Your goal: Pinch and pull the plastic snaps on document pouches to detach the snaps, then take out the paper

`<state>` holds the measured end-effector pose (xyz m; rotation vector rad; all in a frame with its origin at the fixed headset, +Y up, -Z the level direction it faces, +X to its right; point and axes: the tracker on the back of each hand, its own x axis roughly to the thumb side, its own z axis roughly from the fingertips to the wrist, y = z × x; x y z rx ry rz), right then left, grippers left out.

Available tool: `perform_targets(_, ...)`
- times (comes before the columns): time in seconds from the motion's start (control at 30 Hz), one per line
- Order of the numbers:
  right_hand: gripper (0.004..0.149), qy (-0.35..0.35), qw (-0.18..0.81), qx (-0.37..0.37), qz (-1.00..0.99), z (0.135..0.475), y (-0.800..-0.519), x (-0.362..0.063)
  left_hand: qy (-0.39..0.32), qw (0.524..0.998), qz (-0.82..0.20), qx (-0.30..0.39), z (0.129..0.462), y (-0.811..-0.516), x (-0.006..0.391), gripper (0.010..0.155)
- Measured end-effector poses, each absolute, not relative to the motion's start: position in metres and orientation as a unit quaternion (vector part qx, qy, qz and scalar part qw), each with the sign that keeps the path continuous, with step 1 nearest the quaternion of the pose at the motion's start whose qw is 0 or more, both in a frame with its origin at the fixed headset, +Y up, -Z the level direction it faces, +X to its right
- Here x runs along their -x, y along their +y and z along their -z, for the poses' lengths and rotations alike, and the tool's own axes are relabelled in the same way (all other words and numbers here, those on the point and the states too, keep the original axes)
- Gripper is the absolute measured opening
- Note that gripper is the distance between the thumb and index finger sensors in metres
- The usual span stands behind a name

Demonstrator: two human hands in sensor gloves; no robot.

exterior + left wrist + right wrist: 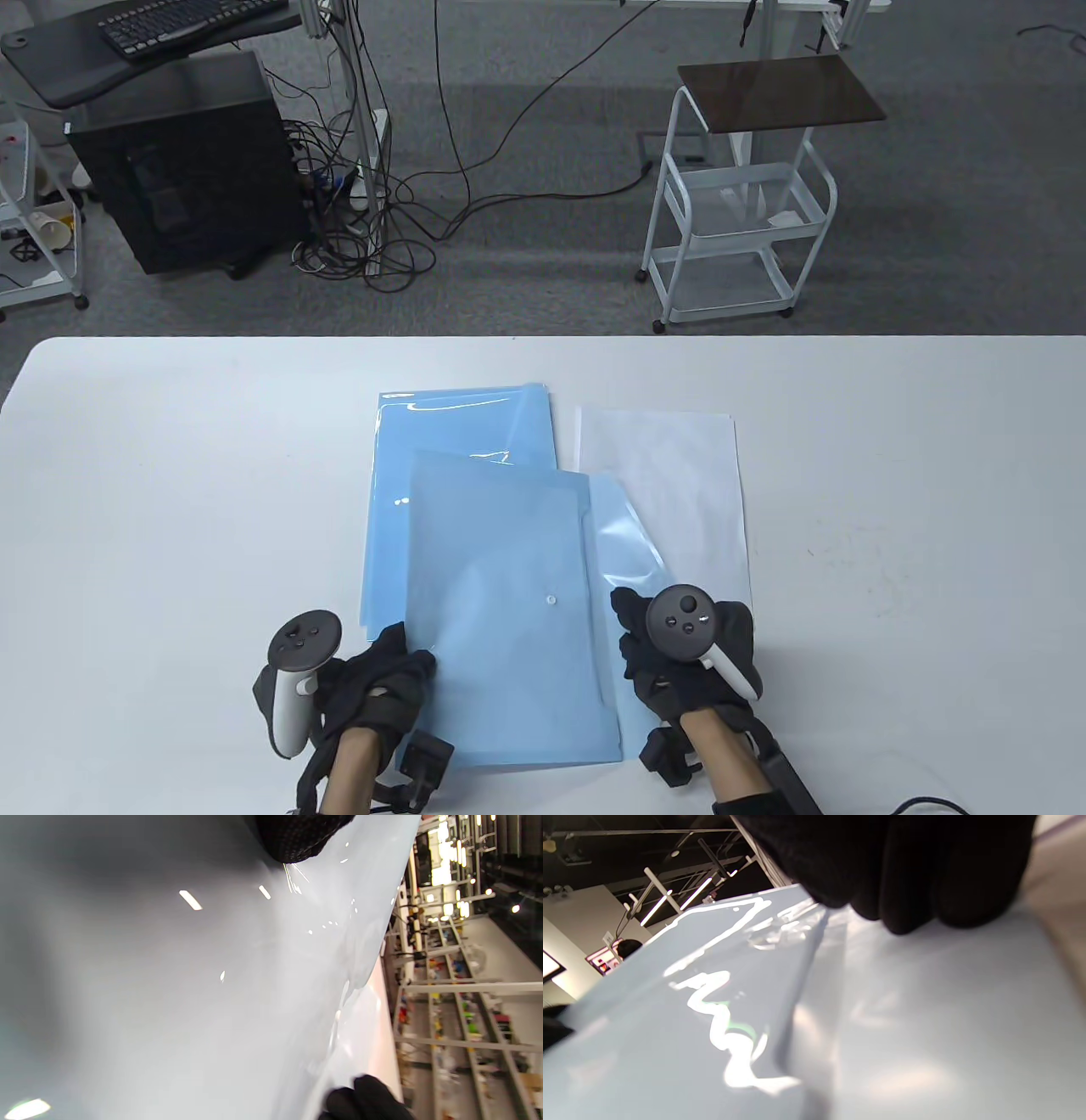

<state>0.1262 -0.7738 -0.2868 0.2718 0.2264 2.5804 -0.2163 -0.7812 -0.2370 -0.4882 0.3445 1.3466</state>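
On my worktop (170,475), the top blue pouch (509,611) lies on a pouch stack (450,433); my left hand (373,679) pinches its edge, my right hand (679,654) curls on its flap (624,543). The snap (551,600) may tear free if yanked.

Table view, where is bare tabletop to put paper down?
Wide bare stretches of the white table lie left of the blue plastic document pouches and right of the white paper sheet. The centre is crowded.
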Motion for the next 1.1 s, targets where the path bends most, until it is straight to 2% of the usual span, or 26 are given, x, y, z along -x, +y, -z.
perform_targets(0.13, 0.059, 0.044, 0.165, -0.116, -0.979, 0.289, -0.776, -0.118, 0.138, 0.706, -0.652, 0.239, 0.238, -0.783, 0.215, 0.051)
perform_targets(0.23, 0.058, 0.054, 0.174, -0.120, -0.976, 0.289, -0.778, -0.113, 0.134, 0.704, -0.654, 0.244, 0.239, -0.784, 0.214, 0.051)
perform_targets(0.37, 0.054, 0.092, 0.289, -0.113, -0.946, 0.291, -0.777, -0.121, 0.144, 0.719, -0.637, 0.236, 0.238, -0.784, 0.219, 0.051)
perform_targets(0.5, 0.057, 0.141, 0.476, -0.102, -0.862, 0.290, -0.778, -0.133, 0.147, 0.728, -0.628, 0.233, 0.237, -0.784, 0.221, 0.051)
perform_targets(0.63, 0.061, 0.192, 0.606, -0.110, -0.764, 0.287, -0.782, -0.137, 0.145, 0.735, -0.621, 0.232, 0.237, -0.784, 0.217, 0.052)
perform_targets(0.73, 0.067, 0.200, 0.648, -0.101, -0.728, 0.286, -0.783, -0.137, 0.139, 0.740, -0.617, 0.231, 0.237, -0.783, 0.216, 0.052)
perform_targets(0.9, 0.075, 0.207, 0.682, -0.075, -0.698, 0.287, -0.786, -0.136, 0.110, 0.720, -0.643, 0.235, 0.237, -0.784, 0.216, 0.052)
perform_targets(1.0, 0.062, 0.199, 0.650, -0.055, -0.732, 0.286, -0.786, -0.134, 0.095, 0.706, -0.661, 0.233, 0.237, -0.783, 0.215, 0.051)
perform_targets(1.1, 0.053, 0.162, 0.615, -0.026, -0.772, 0.283, -0.779, -0.133, 0.105, 0.718, -0.648, 0.231, 0.236, -0.783, 0.214, 0.051)
